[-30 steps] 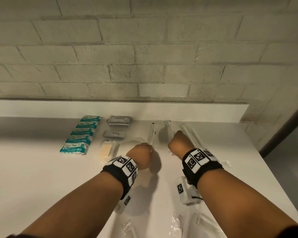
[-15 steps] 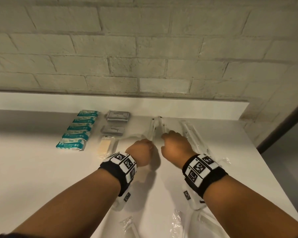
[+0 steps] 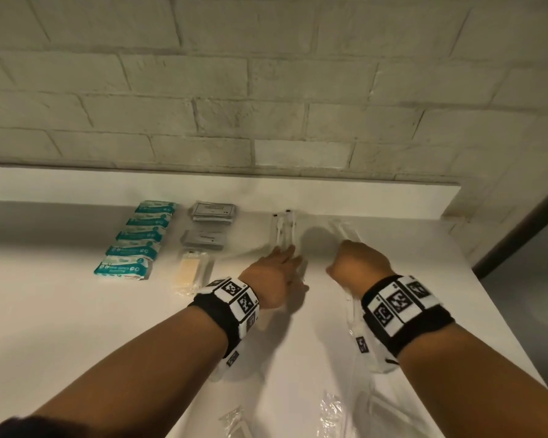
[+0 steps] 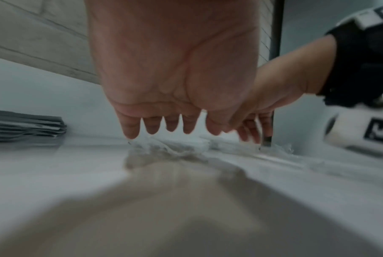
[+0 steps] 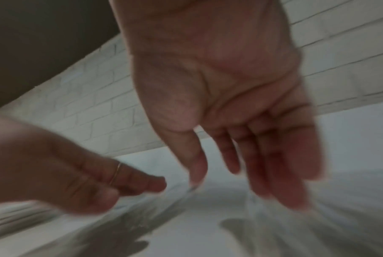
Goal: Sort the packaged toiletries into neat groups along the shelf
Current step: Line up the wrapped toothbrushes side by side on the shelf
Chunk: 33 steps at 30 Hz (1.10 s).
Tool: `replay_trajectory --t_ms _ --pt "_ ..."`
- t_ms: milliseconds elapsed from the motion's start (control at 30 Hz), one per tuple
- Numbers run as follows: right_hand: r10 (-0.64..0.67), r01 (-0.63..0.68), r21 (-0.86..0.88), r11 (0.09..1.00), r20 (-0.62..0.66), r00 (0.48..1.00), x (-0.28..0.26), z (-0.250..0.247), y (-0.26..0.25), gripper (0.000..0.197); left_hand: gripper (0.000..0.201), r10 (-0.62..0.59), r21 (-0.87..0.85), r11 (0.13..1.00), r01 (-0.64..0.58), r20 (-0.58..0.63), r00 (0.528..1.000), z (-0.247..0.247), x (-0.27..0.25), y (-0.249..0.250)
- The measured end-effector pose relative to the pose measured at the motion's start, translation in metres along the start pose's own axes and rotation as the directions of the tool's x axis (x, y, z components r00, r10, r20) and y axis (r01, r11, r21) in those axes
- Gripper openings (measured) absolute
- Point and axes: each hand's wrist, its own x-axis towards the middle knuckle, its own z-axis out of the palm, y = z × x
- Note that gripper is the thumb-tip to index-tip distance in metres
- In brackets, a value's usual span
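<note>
Left hand (image 3: pixel 276 273) flat, fingers straight on clear-wrapped white toothbrushes (image 3: pixel 282 230); right hand (image 3: pixel 358 267) loosely open, gripping nothing.

dim warm light, soft hand shadows, wrist views blurred, perhaps motion smear

Bare shelf (image 3: pixel 60 327) runs along the left and front-left edge. Teal packets (image 3: pixel 133 240), grey sachets (image 3: pixel 211 224) and wrapped toothbrushes (image 3: pixel 283 230) crowd the back edge; clear wrappers (image 3: pixel 329 412) clutter the front-right corner.
</note>
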Motion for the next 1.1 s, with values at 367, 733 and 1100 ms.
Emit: replay_trajectory --t_ms 367,733,1100 --pt "0.085 -0.192 0.371 0.909 0.288 0.954 0.022 0.002 -0.005 0.022 0.080 -0.056 -0.049 0.997 0.055 -0.034 0.998 0.012 0.016 -0.005" --pt "-0.238 0.239 0.007 0.971 0.116 0.964 0.021 0.025 -0.031 0.037 0.072 -0.164 -0.103 0.981 0.166 0.027 0.986 0.011 0.019 -0.011" --pt "-0.163 0.164 0.014 0.986 -0.067 0.984 0.033 0.015 -0.015 0.033 0.074 -0.050 0.012 0.999 0.051 -0.059 0.997 0.004 0.019 -0.001"
